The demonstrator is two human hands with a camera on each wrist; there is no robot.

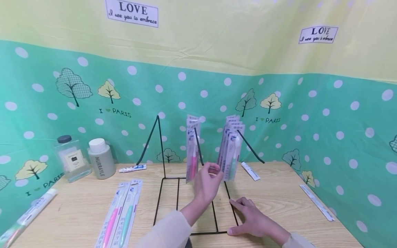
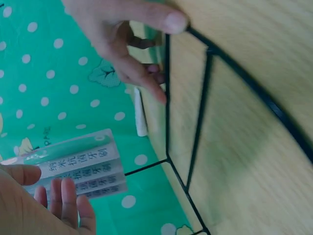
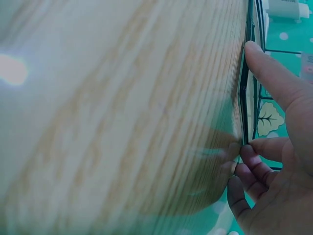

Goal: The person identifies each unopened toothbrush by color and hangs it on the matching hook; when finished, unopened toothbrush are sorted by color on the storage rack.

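Note:
My left hand (image 1: 208, 182) is raised beside the packaged toothbrushes (image 1: 233, 155) on the right arm of a black wire rack (image 1: 217, 220). In the left wrist view, its thumb and loosely bent fingers overlap the lower part of those stacked packs (image 2: 83, 164). More packaged toothbrushes (image 1: 191, 151), a pink one in front, hang from the middle arm. At the rack's front right corner rests my right hand (image 1: 252, 218). Its extended thumb presses the corner and its index finger touches the side bar, as the right wrist view also shows at the bar (image 3: 246, 93).
Two packaged toothbrushes (image 1: 121, 213) lie left of the rack. Behind them stand a glass bottle (image 1: 73, 160) and a grey bottle (image 1: 101, 160). Small toothpaste tubes (image 1: 133, 168) lie at the back, a larger tube (image 1: 31, 213) at left, and a narrow package (image 1: 317, 202) at right.

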